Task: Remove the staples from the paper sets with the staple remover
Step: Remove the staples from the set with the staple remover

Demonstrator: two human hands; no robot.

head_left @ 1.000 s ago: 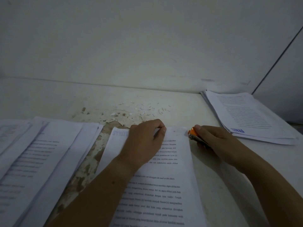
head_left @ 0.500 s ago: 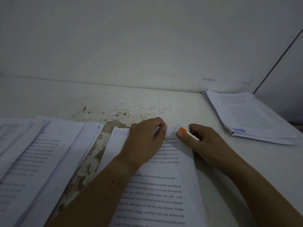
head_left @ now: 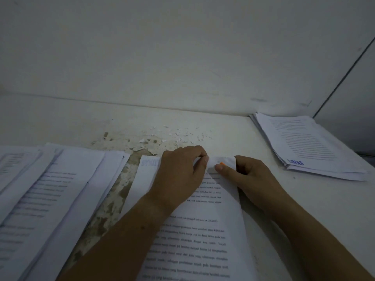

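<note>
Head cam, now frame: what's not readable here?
Staple remover: head view, only an orange tip shows; the right hand covers the rest.
Staple: too small and dim to find on the paper set.
Left hand: curled fingers pinch the paper's top edge and hide it.
Specks on the table: staples or flakes, too small.
Left stacks: cut by the frame edge, print blurred.

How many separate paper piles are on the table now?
3. A fanned pile at left, the paper set at centre, a stack at far right. More sets may hide within the piles.
</note>
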